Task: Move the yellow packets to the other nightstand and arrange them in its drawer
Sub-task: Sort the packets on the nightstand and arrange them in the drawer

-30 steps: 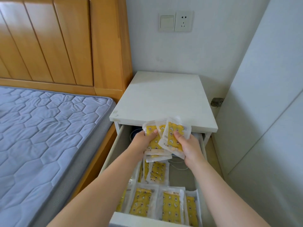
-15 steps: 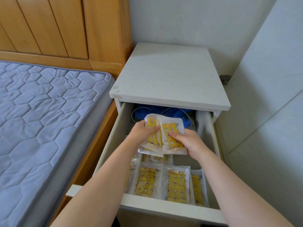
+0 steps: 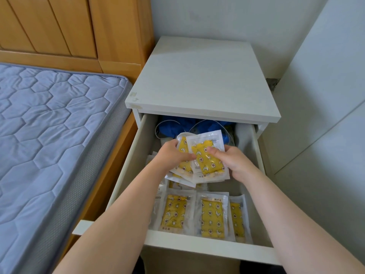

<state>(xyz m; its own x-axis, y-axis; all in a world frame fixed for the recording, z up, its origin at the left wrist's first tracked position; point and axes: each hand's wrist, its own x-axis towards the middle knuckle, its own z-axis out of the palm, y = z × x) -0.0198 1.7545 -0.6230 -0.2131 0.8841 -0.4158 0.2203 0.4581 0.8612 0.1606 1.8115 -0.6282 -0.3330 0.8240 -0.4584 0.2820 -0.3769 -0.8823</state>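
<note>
Now, under the white nightstand [image 3: 201, 80], I see its drawer [image 3: 207, 248] open with yellow packets [image 3: 212, 216] rowed flat at the front, while my left hand [image 3: 171, 155] and right hand [image 3: 235, 163], fingers curled, pinch a fanned stack [image 3: 207, 161] above them, its print too small to read.

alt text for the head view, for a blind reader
The left hand and right hand hold a fanned stack of yellow packets over the open drawer of a white nightstand. A row of packets lies at the drawer's front, a blue bundle at its back; a blue mattress is on the left.
</note>
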